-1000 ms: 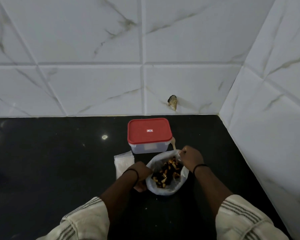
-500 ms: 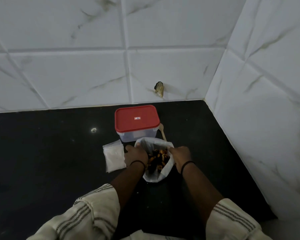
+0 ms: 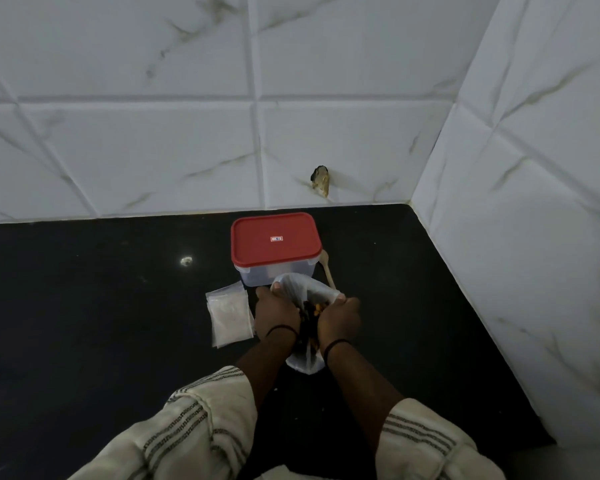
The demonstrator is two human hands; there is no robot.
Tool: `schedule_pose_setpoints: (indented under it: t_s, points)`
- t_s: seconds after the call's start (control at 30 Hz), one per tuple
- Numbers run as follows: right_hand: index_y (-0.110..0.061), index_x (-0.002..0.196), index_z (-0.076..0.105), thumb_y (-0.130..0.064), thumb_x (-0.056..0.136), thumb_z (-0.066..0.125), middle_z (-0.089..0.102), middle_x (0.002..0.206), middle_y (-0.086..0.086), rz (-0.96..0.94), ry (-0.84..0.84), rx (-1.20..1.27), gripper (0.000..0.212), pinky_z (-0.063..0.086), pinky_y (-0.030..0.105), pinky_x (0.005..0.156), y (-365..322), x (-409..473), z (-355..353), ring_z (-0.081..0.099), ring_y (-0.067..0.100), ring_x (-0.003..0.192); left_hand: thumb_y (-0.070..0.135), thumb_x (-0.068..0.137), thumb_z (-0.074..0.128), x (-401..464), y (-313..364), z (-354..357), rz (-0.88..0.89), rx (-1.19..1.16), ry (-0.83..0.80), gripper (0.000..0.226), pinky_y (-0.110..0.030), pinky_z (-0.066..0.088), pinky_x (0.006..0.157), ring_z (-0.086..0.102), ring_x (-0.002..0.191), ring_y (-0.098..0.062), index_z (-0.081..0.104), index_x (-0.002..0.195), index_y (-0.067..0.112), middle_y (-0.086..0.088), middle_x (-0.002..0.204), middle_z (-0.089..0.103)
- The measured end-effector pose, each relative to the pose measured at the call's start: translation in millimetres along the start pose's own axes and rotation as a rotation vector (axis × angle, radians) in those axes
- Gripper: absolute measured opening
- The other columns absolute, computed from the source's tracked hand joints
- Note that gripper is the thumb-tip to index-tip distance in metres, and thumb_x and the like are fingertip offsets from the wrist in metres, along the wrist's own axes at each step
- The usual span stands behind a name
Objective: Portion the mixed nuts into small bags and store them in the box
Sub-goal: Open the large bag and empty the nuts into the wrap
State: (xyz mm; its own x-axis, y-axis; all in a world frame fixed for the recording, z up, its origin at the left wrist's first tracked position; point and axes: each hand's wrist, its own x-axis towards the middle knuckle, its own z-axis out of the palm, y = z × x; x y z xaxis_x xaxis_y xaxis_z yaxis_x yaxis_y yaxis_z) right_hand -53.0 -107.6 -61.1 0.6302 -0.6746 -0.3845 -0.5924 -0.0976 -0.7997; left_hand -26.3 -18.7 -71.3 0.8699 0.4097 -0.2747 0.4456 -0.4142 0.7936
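On the black countertop, near the corner of the white marbled tile wall, a person holds a white plastic bag of mixed nuts with both hands. The left hand grasps the bag's left rim, fingers curled over the plastic. The right hand grasps the right rim in the same way. The bag's mouth stands open between them, and brown and dark nuts show inside; its bottom rests on the counter below the wrists. Each wrist carries a thin black band.

The box, clear-walled with a red lid closed on it, sits just behind the bag, touching or nearly touching it. A wooden spoon lies beside the box's right wall, its lower end hidden behind the bag. A stack of small clear bags lies flat just left of the left hand. A small dark object clings to the wall behind the box; its nature cannot be told.
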Motion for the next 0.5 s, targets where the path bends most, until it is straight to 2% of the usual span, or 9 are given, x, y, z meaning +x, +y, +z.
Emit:
schedule_pose_setpoints:
  t_s: [0.13, 0.27, 0.33, 0.4, 0.5]
  points:
    - [-0.002, 0.129, 0.053, -0.032, 0.108, 0.028, 0.059, 0.129, 0.02, -0.009, 0.011, -0.071, 0.044, 0.041, 0.036, 0.088, -4, 14, -8, 0.057, 0.036, 0.118, 0.045, 0.103, 0.024, 14, -11, -11, 0.018, 0.07, -0.037, 0.047, -0.038, 0.04, 0.083, 0.059, 0.104, -0.034, 0.054, 0.109, 0.009, -0.012, 0.107, 0.063]
    - [0.0, 0.13, 0.057, -0.033, 0.108, 0.028, 0.06, 0.129, 0.02, 0.039, 0.011, -0.026, 0.05, 0.041, 0.04, 0.1, -5, 32, -16, 0.057, 0.035, 0.119, 0.042, 0.104, 0.029, 30, -14, -17, 0.067, 0.066, -0.069, 0.05, -0.04, 0.043, 0.092, 0.059, 0.105, -0.033, 0.063, 0.109, 0.006, -0.017, 0.112, 0.066]
    - [-0.001, 0.126, 0.06, -0.034, 0.107, 0.031, 0.064, 0.116, 0.015, 0.12, -0.027, 0.026, 0.048, 0.044, 0.039, 0.094, -1, 38, -20, 0.061, 0.031, 0.108, 0.037, 0.104, 0.033, 36, -12, -21, 0.047, 0.018, -0.102, 0.048, -0.04, 0.041, 0.095, 0.058, 0.108, -0.034, 0.065, 0.11, 0.001, -0.02, 0.114, 0.065]
    - [0.0, 0.122, 0.063, -0.033, 0.104, 0.039, 0.061, 0.092, 0.01, 0.24, -0.075, 0.09, 0.044, 0.046, 0.036, 0.079, 1, 43, -26, 0.06, 0.025, 0.086, 0.031, 0.103, 0.039, 44, -15, -23, -0.031, -0.089, -0.154, 0.04, -0.042, 0.043, 0.098, 0.057, 0.108, -0.035, 0.065, 0.104, 0.001, -0.02, 0.113, 0.065]
    - [0.004, 0.125, 0.058, -0.024, 0.103, 0.044, 0.056, 0.09, 0.012, 0.382, -0.197, 0.182, 0.038, 0.043, 0.032, 0.069, -3, 46, -39, 0.056, 0.024, 0.079, 0.023, 0.096, 0.05, 52, -17, -22, -0.227, -0.324, -0.247, 0.02, -0.046, 0.047, 0.098, 0.059, 0.1, -0.032, 0.062, 0.088, 0.01, -0.018, 0.104, 0.066]
